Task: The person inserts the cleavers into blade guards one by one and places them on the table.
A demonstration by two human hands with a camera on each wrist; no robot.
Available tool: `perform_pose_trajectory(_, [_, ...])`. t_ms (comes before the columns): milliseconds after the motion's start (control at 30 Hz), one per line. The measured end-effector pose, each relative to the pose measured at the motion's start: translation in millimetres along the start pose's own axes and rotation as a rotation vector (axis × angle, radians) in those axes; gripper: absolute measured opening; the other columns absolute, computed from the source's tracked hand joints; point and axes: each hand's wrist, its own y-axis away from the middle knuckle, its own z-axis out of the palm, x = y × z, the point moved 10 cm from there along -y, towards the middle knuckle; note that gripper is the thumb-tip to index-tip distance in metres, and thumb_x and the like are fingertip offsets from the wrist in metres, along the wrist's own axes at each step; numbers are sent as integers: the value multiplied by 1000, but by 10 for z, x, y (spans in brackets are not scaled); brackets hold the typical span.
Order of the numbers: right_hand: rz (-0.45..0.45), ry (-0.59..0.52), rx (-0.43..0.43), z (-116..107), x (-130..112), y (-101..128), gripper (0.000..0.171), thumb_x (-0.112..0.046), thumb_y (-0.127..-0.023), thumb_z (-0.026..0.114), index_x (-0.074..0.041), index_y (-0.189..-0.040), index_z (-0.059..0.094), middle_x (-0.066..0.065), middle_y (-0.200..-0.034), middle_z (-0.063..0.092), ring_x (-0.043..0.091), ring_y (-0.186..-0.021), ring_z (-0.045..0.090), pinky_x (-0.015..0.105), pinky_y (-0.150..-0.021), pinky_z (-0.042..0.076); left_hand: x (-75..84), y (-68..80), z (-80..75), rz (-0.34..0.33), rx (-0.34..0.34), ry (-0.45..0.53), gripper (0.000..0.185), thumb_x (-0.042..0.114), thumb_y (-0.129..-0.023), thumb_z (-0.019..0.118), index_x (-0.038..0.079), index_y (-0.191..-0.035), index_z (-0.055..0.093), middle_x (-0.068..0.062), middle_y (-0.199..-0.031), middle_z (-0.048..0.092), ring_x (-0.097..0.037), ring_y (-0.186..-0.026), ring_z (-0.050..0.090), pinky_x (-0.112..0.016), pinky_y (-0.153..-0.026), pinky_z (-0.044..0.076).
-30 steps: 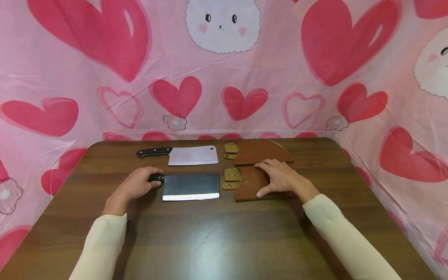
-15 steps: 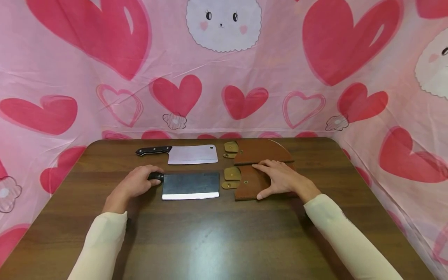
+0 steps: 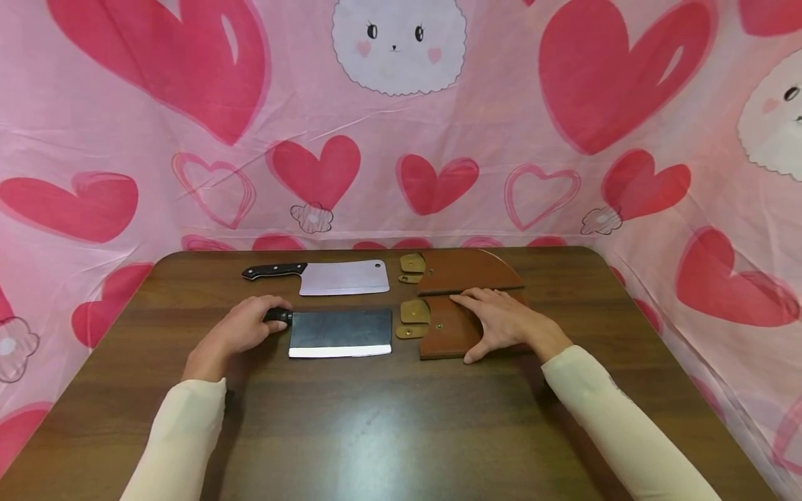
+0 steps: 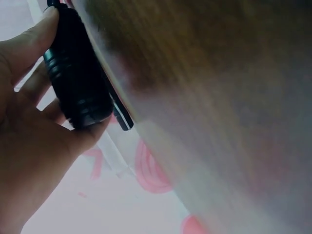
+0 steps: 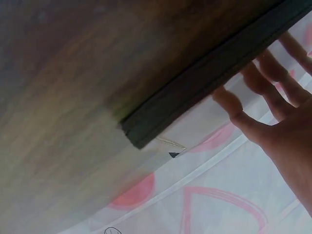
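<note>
My left hand [image 3: 244, 325] grips the black handle [image 4: 78, 73] of a cleaver with a dark blade [image 3: 341, 330] and a bright cutting edge. The cleaver lies flat on the table, blade pointing right. Across the nearer brown leather knife sheath [image 3: 447, 330] spans my right hand [image 3: 501, 323], thumb at its near edge and fingers at its far side. In the right wrist view, the fingertips [image 5: 226, 100] meet the sheath's dark edge [image 5: 190, 83] and are partly hidden behind it.
Behind the first cleaver lies another cleaver [image 3: 344, 277] with a silvery blade and a riveted black handle. A second brown sheath [image 3: 470, 270] with snap straps lies behind the held one. Wooden table [image 3: 376, 431]; pink heart-printed cloth [image 3: 388, 125] surrounds its back and sides.
My right thumb has shifted slightly toward the near edge of the sheath. My left hand, the cleavers and the sheaths look unmoved.
</note>
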Motion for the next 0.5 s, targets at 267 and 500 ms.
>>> perform_pose_trajectory(267, [-23, 20, 44, -24, -13, 2, 113, -78, -54, 68, -27, -147, 28, 5, -148, 34, 31, -135, 32, 57, -108, 26, -10, 0, -72, 51, 53, 12, 28, 11, -86, 65, 7, -114, 62, -14, -109, 64, -34, -104, 53, -57, -95, 39])
perform_pose_trajectory(500, [-37, 29, 94, -89, -10, 21, 110, -78, -54, 68, -26, -144, 34, 3, -144, 40, 28, -130, 39, 58, -103, 32, -15, -6, -78, 50, 56, 37, 29, 12, -88, 63, 7, -116, 62, -14, -111, 63, -34, -106, 52, -58, -95, 37])
